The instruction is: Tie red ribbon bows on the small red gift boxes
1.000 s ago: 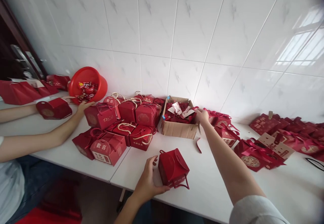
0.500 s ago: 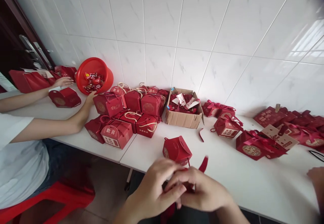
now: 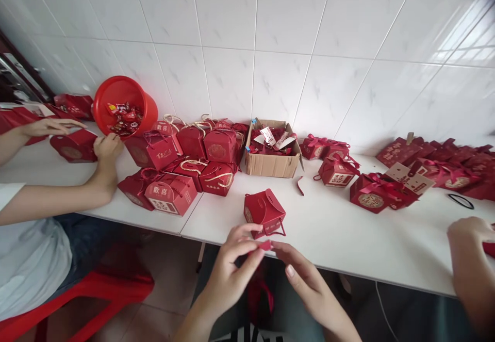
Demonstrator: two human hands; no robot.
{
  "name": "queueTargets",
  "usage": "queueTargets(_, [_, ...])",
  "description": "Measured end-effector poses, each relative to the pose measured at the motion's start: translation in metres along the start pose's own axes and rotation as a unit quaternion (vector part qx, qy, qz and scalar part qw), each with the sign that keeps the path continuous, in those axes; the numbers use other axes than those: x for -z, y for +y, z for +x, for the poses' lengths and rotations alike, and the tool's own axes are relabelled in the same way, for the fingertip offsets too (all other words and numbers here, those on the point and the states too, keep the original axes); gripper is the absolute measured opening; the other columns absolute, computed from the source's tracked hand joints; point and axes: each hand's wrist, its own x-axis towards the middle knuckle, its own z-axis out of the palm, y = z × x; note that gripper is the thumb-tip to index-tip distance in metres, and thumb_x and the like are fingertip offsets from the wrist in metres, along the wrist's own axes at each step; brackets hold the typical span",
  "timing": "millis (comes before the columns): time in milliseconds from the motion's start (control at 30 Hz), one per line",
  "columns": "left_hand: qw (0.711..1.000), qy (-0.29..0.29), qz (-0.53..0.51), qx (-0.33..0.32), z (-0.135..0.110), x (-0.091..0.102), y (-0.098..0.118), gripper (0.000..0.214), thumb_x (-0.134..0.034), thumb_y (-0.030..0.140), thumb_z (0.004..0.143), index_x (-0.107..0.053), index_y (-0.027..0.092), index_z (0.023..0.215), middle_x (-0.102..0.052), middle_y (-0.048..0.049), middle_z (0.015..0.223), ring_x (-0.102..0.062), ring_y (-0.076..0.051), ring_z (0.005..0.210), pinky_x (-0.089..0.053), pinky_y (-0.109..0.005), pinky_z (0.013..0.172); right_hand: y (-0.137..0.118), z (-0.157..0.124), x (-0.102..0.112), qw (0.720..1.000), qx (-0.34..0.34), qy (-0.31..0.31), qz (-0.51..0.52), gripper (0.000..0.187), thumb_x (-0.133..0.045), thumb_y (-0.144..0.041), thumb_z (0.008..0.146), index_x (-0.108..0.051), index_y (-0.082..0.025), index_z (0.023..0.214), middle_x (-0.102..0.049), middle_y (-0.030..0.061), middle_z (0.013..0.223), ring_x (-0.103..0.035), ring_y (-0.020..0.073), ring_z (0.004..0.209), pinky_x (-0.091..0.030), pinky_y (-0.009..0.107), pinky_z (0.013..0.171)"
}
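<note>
Just over the table's front edge, my left hand [image 3: 231, 265] pinches a red ribbon [image 3: 265, 245] between thumb and fingers. A length of red ribbon also hangs below, above my lap. My right hand [image 3: 305, 279] is open, its thumb and fingers apart, with a fingertip close to the ribbon; whether it touches I cannot tell. Right behind my hands a red gift box [image 3: 265, 210] stands on the white table [image 3: 328, 239], a thin red cord loop at its side.
Stacked gift boxes [image 3: 174, 197] with cords stand left of centre. A cardboard box [image 3: 273, 166] holds red pieces and tags. Ribboned boxes [image 3: 373, 192] fill the right side. At left, a co-worker's hands [image 3: 108, 147] work by a red bucket [image 3: 150, 112] of sweets; another person's hand [image 3: 469, 244] is at right.
My hands have drawn apart, the right one opening while the left keeps the ribbon. The view has shifted right. The co-worker's near hand has moved from the bucket to a red box.
</note>
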Motion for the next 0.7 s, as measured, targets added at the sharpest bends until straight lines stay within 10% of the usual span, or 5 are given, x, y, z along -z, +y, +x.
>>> queueTargets(167, [0.976,0.003,0.166,-0.143,0.009,-0.033,-0.006,0.032,-0.051,0.013,0.087,-0.068,0.03,0.108,-0.052,-0.0073,0.124,-0.04,-0.024,0.121,-0.039,-0.043,0.101,0.002,0.017,-0.023,0.977,0.002,0.086,0.197,0.029,-0.058,-0.039,0.087,-0.059,-0.024,0.112,-0.063,0.0072,0.105,-0.058,0.0204,0.098,-0.047,0.033,0.088])
queueTargets(367, [0.978,-0.017,0.169,-0.124,0.017,-0.029,-0.013,0.029,-0.056,0.018,0.086,-0.068,0.033,0.106,-0.056,-0.0058,0.114,-0.046,-0.022,0.11,-0.044,-0.041,0.095,0.003,0.024,-0.011,0.971,-0.008,0.074,0.225,0.021,-0.056,-0.037,0.089,-0.063,-0.022,0.102,-0.064,0.0044,0.097,-0.057,0.0162,0.092,-0.043,0.029,0.09])
queueTargets(567, [0.982,0.017,0.09,-0.166,0.03,-0.026,-0.011,0.023,-0.055,0.016,0.083,-0.068,0.027,0.099,-0.059,-0.0067,0.105,-0.051,-0.022,0.103,-0.047,-0.037,0.086,0.007,0.025,-0.008,0.967,-0.033,0.041,0.251,0.024,-0.064,-0.039,0.083,-0.06,-0.017,0.076,-0.057,-0.0018,0.063,-0.041,0.0039,0.041,-0.031,0.019,0.045])
queueTargets(700, [0.974,0.101,0.145,-0.144,0.055,-0.018,-0.016,0.032,-0.055,0.02,0.083,-0.058,0.026,0.114,-0.056,-0.0072,0.115,-0.048,-0.024,0.112,-0.041,-0.042,0.096,0.002,0.026,0.013,0.972,-0.019,0.108,0.206,0.026,-0.06,-0.041,0.086,-0.054,-0.017,0.077,-0.057,-0.0021,0.065,-0.037,0.0026,0.038,-0.025,0.019,0.041])
